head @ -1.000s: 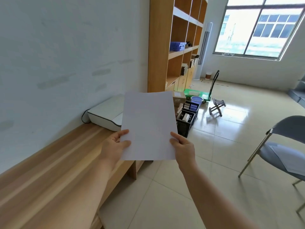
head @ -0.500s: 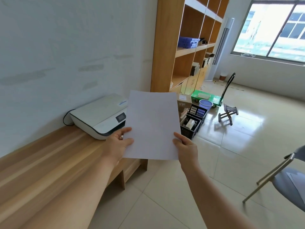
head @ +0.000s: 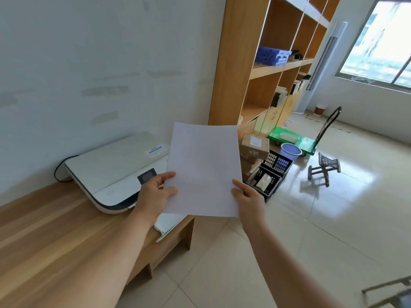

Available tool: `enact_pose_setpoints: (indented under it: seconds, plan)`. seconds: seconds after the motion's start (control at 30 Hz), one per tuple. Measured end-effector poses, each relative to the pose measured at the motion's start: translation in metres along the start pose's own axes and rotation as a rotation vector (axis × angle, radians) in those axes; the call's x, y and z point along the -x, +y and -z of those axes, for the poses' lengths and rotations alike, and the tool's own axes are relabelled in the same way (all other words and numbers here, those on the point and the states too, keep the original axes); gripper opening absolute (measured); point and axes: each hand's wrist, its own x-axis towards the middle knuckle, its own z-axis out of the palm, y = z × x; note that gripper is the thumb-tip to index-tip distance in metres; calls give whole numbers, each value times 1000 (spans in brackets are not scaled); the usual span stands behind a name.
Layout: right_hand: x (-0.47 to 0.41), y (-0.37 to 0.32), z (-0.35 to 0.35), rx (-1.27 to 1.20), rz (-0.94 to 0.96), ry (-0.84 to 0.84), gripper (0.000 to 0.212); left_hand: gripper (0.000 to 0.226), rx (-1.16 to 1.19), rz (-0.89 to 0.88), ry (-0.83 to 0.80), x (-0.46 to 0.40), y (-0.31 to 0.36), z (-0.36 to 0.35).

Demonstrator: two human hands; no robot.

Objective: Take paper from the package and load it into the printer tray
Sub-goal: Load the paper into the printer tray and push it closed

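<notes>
I hold a white sheet of paper (head: 204, 170) upright in front of me. My left hand (head: 155, 194) grips its lower left edge and my right hand (head: 249, 196) grips its lower right edge. Behind and left of the sheet, a white flat printer (head: 111, 165) with a small dark screen sits on a wooden bench (head: 55, 236) against the wall. A white pulled-out printer tray (head: 169, 225) juts from the printer's front below my left hand, partly hidden by the paper. No paper package is in view.
A tall wooden shelf unit (head: 262, 63) stands beyond the bench. On the tiled floor lie cardboard boxes (head: 254, 147), a black crate (head: 270, 176), a blue basket (head: 289, 151), a green hand cart (head: 295, 141) and a small folding stool (head: 323, 168). A chair frame (head: 391, 294) is at bottom right.
The view has come closer to the printer and turned left, so the printer looks larger and its tray shows. Both hands keep the same grip on the sheet.
</notes>
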Motion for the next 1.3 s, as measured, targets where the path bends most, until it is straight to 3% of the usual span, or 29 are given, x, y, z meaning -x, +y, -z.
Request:
enact_pose_setpoints:
  seconds: [0.37, 0.67, 0.97, 1.3]
  plan:
    - [-131, -1, -27, 99, -32, -381, 24, 39, 86, 73, 420, -39, -7, -45]
    - [-169, 13, -71, 208, -79, -643, 24, 41, 128, 159, 677, -32, -22, -46]
    - [-193, 25, -114, 293, -80, -727, 24, 41, 148, 189, 745, -57, -54, -25]
    - [-218, 42, -118, 302, -133, -804, 27, 41, 180, 280, 799, -73, -65, -39]
